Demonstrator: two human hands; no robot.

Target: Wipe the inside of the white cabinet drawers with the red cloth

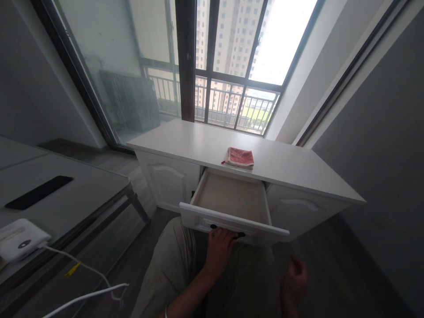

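Note:
A white cabinet (pixel 281 159) stands before me with its middle drawer (pixel 232 194) pulled out, and the drawer's pale bottom is bare. My left hand (pixel 220 243) has its fingers wrapped round the dark handle (pixel 241 234) on the drawer front. Off to the right, lower than the drawer, hangs my right hand (pixel 296 276), apart from the cabinet and blurred, so its fingers do not show clearly. On the cabinet top, just behind the drawer, lies a folded red cloth (pixel 240 157) with a pale border.
At the left is a grey table (pixel 82 176) carrying a flat black object (pixel 39 192) and a white device (pixel 23 238) with a white cable (pixel 86 293). Tall windows (pixel 232 79) rise behind the cabinet. A grey wall (pixel 380 132) bounds the right side.

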